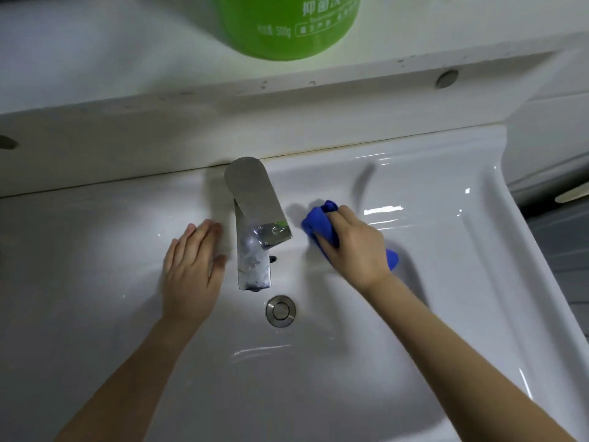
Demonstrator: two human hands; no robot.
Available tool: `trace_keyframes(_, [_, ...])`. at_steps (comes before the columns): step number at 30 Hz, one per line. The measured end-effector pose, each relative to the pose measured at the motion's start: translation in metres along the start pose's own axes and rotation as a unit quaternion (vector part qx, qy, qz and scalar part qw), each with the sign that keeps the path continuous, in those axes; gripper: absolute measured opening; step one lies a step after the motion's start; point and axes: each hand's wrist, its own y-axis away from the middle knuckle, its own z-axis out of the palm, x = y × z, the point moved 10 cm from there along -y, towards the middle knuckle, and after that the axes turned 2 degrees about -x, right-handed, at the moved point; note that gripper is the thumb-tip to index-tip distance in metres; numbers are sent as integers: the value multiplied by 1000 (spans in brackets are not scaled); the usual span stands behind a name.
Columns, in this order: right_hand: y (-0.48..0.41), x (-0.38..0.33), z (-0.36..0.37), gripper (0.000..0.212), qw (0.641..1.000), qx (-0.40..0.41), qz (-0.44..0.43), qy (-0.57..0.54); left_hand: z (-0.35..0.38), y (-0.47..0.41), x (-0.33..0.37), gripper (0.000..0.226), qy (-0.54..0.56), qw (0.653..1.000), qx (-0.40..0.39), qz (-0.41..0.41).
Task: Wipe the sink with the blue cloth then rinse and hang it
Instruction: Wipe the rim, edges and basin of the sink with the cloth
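The white ceramic sink (446,193) fills the view, with a chrome faucet (255,231) at its back middle and a round metal drain (280,311) below the spout. My right hand (353,247) presses a bunched blue cloth (315,218) onto the sink's back ledge just right of the faucet; one corner of the cloth sticks out behind the wrist. My left hand (191,269) lies flat, fingers slightly apart, on the ledge left of the faucet, holding nothing.
A white shelf (287,87) runs above the sink's back edge. A green bottle (287,23) with printed labels stands on it, above the faucet. The sink's raised right rim drops off toward a grey floor and a white fixture (548,148).
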Motion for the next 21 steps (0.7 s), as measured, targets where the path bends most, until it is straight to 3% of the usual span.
trace_keyframes(3, [-7, 27, -18, 23, 1000, -14, -6, 8, -1, 0, 0, 58, -2, 1000, -2, 4])
trace_keyframes(7, [11, 56, -32, 18, 995, -94, -30, 13, 1, 1, -2, 57, 3, 1000, 3, 3])
trace_keyframes(13, [86, 90, -45, 16, 980, -190, 17, 55, 3, 1, -1, 56, -2, 1000, 15, 2])
trace_keyframes(21, [178, 67, -28, 22, 977, -160, 131, 48, 4, 1, -1, 58, 9, 1000, 9, -2])
